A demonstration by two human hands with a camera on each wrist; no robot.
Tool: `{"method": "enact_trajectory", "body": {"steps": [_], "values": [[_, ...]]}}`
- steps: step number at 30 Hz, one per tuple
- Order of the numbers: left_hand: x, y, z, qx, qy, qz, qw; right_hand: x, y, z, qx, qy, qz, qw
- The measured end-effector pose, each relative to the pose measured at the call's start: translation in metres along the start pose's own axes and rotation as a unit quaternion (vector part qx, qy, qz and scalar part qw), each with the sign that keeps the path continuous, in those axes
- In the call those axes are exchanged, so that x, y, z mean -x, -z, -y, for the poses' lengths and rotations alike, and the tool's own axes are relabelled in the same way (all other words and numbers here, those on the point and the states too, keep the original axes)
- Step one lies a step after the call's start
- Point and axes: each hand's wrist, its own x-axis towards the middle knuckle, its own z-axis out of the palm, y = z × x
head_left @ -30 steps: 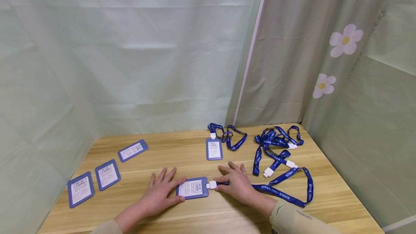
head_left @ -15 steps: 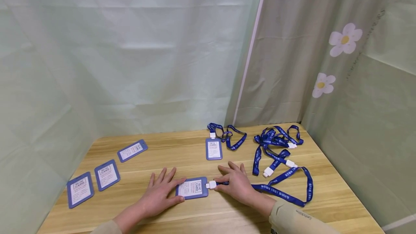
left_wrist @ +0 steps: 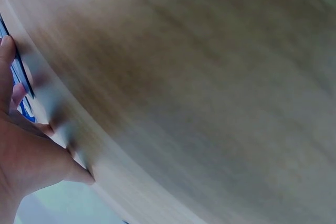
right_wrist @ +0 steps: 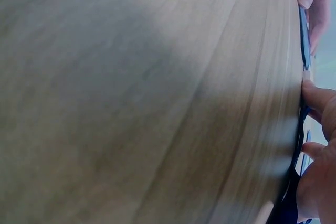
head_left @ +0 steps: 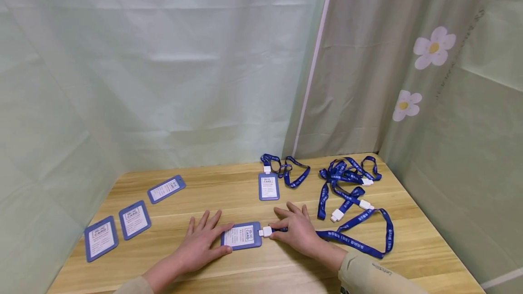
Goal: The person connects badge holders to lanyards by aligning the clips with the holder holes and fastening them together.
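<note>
Near the front middle of the table, a blue ID card holder lies flat with its printed side up. My left hand holds it at the left end, thumb and index finger at opposite long edges, the other fingers spread on the wood. At its right end, the white clip of a blue lanyard meets the holder's slot. My right hand pinches the lanyard just behind this clip between thumb and index finger. Whether the clip is fastened cannot be told. Both wrist views show mostly blurred tabletop.
Several other blue lanyards lie tangled at the back right. A card holder with a lanyard attached lies at the back middle. Three more holders lie on the left, including a nearest one. Curtains surround the wooden table.
</note>
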Motion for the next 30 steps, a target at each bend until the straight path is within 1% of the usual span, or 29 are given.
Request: {"method": "enact_trajectory", "body": {"steps": [10,16,30], "values": [[-0.0006,0.0039,-0.0037,-0.003,0.004,0.01,0.9999,-0.002,0.0003,0.0004,0.002,-0.008,0.002,1.0],[-0.0011,0.0027,-0.0033,-0.01,0.005,0.01,0.9999,-0.0014,0.0,0.0005,0.001,-0.008,0.002,1.0],[-0.0005,0.0033,-0.0061,-0.006,0.016,0.015,0.9997,-0.0011,-0.0008,0.0007,0.003,-0.008,0.001,1.0]]}}
